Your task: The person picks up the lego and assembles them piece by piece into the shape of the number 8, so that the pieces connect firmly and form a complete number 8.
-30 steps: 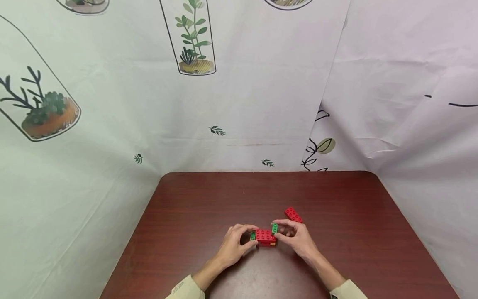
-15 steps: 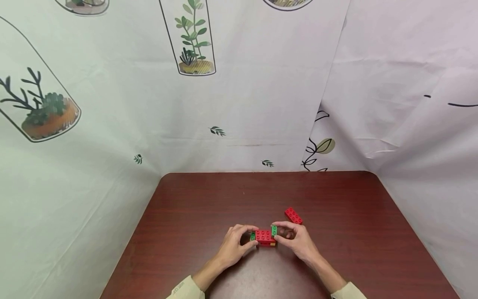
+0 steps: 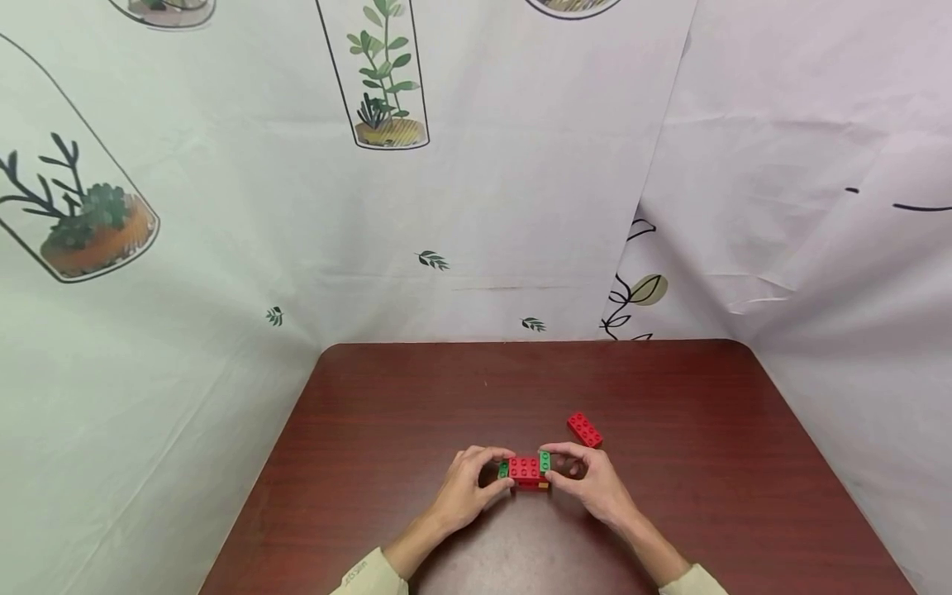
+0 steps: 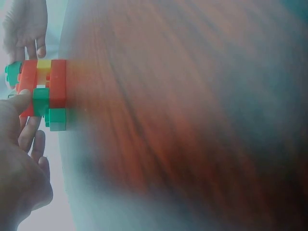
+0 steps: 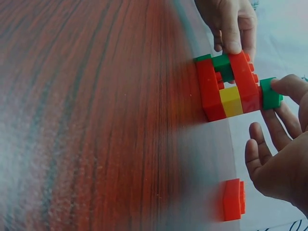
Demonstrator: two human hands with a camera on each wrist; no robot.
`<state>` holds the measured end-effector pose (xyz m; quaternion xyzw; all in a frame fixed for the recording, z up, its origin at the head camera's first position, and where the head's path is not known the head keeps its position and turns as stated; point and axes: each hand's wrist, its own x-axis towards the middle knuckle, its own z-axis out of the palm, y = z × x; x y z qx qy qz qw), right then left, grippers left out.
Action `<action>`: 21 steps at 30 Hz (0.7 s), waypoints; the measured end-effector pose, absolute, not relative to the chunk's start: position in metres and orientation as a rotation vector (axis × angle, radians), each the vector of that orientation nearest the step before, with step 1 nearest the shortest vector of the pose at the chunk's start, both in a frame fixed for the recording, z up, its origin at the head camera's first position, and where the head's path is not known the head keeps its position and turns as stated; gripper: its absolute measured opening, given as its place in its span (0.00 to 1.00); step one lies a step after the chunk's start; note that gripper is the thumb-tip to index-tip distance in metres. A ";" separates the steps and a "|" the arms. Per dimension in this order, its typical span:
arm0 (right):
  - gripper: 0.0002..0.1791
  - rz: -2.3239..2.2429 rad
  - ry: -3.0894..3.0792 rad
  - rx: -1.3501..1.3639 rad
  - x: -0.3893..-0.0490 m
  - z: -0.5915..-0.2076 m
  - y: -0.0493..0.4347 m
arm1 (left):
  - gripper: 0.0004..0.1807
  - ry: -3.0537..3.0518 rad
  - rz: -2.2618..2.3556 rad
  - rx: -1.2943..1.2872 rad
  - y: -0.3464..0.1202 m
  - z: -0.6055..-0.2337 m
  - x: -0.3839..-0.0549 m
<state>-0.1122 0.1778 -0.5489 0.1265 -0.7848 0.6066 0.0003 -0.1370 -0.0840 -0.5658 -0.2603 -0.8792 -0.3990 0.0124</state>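
Note:
A small stack of toy building bricks stands on the table between my hands. In the right wrist view, a lower red brick (image 5: 208,91) carries a yellow brick (image 5: 231,101) and a green brick (image 5: 223,68), with an upper red brick (image 5: 244,84) across them. Another green brick (image 4: 57,119) sits low at the stack's left end. My left hand (image 3: 463,489) holds the upper red brick between thumb and fingers. Thumb and finger of my right hand (image 3: 593,478) pinch a small green brick (image 3: 545,462) over the right end of that red brick; red studs show beneath it.
A loose red brick (image 3: 584,430) lies on the dark wooden table (image 3: 416,397), behind and to the right of the stack, close to my right hand. White printed cloth (image 3: 491,190) hangs behind the table and along its sides.
My right hand has brought the small green brick slightly left and nearer to me, lower onto the upper red brick's right end. My left hand and the loose brick have stayed put.

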 end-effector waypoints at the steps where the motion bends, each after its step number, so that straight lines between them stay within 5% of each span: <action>1: 0.20 1.904 -2.467 0.402 -0.112 -0.549 0.178 | 0.19 -2.739 -1.241 -0.812 -0.084 -0.566 -0.137; 21: 0.19 1.810 -2.490 0.418 -0.112 -0.551 0.177 | 0.20 -2.742 -1.247 -0.812 -0.084 -0.565 -0.136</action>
